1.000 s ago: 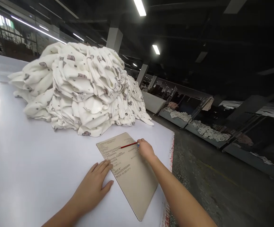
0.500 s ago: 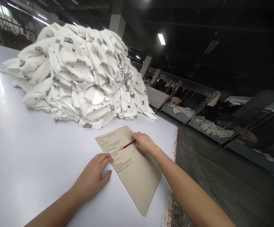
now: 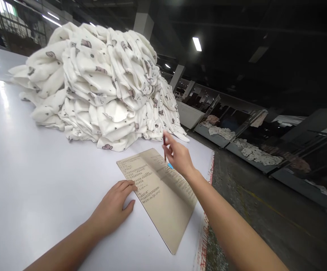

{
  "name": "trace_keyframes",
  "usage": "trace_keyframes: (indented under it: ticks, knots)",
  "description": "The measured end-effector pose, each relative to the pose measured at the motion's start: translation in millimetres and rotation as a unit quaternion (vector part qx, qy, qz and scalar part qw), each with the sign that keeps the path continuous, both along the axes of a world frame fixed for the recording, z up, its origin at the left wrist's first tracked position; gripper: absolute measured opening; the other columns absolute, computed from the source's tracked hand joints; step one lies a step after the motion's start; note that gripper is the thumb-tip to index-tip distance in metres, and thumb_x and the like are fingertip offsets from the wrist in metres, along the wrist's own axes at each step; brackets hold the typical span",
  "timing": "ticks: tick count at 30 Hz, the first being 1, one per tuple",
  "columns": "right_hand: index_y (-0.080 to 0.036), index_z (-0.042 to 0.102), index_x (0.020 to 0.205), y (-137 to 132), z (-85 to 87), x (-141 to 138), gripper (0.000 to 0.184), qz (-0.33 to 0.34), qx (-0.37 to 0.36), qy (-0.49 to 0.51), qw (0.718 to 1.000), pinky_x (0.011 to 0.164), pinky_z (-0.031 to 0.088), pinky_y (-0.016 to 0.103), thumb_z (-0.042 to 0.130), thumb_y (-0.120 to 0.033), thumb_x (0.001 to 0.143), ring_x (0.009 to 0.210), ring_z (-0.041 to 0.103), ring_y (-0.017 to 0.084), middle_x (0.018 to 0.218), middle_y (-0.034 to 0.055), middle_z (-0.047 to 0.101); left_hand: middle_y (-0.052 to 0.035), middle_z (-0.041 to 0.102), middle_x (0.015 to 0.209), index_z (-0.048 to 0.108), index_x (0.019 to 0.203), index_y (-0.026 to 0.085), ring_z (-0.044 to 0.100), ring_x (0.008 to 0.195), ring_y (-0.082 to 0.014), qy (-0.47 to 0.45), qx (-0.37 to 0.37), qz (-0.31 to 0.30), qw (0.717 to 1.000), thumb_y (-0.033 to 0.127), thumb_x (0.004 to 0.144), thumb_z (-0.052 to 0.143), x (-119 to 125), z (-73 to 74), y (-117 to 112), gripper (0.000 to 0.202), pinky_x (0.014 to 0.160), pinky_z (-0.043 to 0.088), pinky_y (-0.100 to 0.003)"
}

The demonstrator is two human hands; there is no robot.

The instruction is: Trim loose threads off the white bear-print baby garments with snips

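A tan cardboard sheet [image 3: 163,222] covered in rows of small dark writing lies slantwise on the white table. My right hand [image 3: 178,154] is above its far right part, with a slim dark-red pencil [image 3: 165,152] pinched in the fingers. The pencil stands nearly upright, its lower end close to the sheet; whether it touches I cannot tell. A small blue patch [image 3: 170,165] shows just below the right hand. My left hand [image 3: 115,205] rests flat with fingers stretched out, fingertips on the sheet's left edge and the thumb apart on the table.
A tall heap of white printed cloth [image 3: 104,86] fills the table [image 3: 53,188] beyond the sheet. Red lettering marks the table's right edge [image 3: 205,229]. Across the dark floor stand long grey bins [image 3: 216,137] holding cloth.
My right hand has lifted off the sheet and swung the pencil from lying low to nearly upright. Writing and a blue patch now show where the hand was. My left hand stays put.
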State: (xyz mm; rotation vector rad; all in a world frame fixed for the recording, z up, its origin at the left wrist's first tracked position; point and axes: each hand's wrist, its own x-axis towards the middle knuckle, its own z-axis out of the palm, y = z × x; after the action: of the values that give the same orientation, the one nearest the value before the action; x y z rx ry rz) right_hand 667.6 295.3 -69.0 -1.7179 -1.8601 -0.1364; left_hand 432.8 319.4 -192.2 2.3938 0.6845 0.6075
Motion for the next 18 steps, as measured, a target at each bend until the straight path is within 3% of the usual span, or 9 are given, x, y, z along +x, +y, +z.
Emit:
trace_keyframes:
  ticks: [4,7,9,12,15,18]
  knots:
    - [-0.019,0.05,0.122,-14,9.6,-13,0.034,-0.004,0.06,0.237,0.97,0.074,0.044,0.031,0.04,-0.026,0.09,0.073,0.052,0.014,0.086,0.0017,0.055,-0.0048,0.055,0.129,0.056,0.117,0.023,0.047,0.123,-0.0244,0.0,-0.003,0.0,1.0,0.022,0.087,0.043,1,-1.1,0,0.032,0.105,0.042,-0.047]
    - [-0.017,0.054,0.107,-28,-6.0,-13,0.028,0.012,0.037,0.392,0.919,0.071,0.048,0.029,0.038,-0.028,0.087,0.068,0.057,0.012,0.079,0.0014,0.057,-0.004,0.054,0.131,0.055,0.118,0.024,0.046,0.124,-0.0237,0.002,-0.006,0.0,1.0,0.022,0.088,0.042,1,-2.1,0,0.032,0.105,0.042,-0.047]
    - [-0.017,0.054,0.103,-36,-22.1,-12,0.023,0.018,0.019,0.462,0.887,0.067,0.049,0.028,0.045,-0.031,0.087,0.066,0.057,0.011,0.079,0.0001,0.058,-0.0037,0.054,0.131,0.054,0.118,0.025,0.045,0.124,-0.0235,0.005,-0.008,0.001,1.0,0.023,0.089,0.041,1,-2.5,0,0.032,0.104,0.042,-0.047]
    - [-0.017,0.055,0.083,-44,-47.3,-11,0.025,0.028,-0.023,0.516,0.856,0.048,0.042,0.021,0.054,-0.041,0.09,0.045,0.046,0.007,0.059,-0.0076,0.049,-0.0033,0.054,0.131,0.054,0.118,0.026,0.046,0.123,-0.0232,0.009,-0.007,0.0,1.0,0.024,0.089,0.041,1,-2.6,0,0.032,0.104,0.043,-0.048]
    - [-0.016,0.055,0.074,-42,-69.3,-14,0.039,0.032,-0.077,0.529,0.845,0.036,0.029,0.018,0.046,-0.047,0.095,0.032,0.03,0.004,0.047,-0.0118,0.039,-0.0036,0.053,0.131,0.053,0.117,0.026,0.046,0.124,-0.0235,0.012,-0.002,0.0,1.0,0.023,0.089,0.04,2,-3.0,0,0.031,0.105,0.041,-0.049]
    - [-0.014,0.061,0.09,-34,-87.9,-19,0.036,0.035,-0.094,0.516,0.851,0.045,0.04,0.021,0.046,-0.047,0.096,0.042,0.047,0.007,0.062,-0.0055,0.057,-0.0044,0.053,0.131,0.053,0.117,0.025,0.045,0.124,-0.0236,0.016,0.004,-0.001,1.0,0.023,0.089,0.04,3,-4.3,2,0.032,0.105,0.041,-0.048]
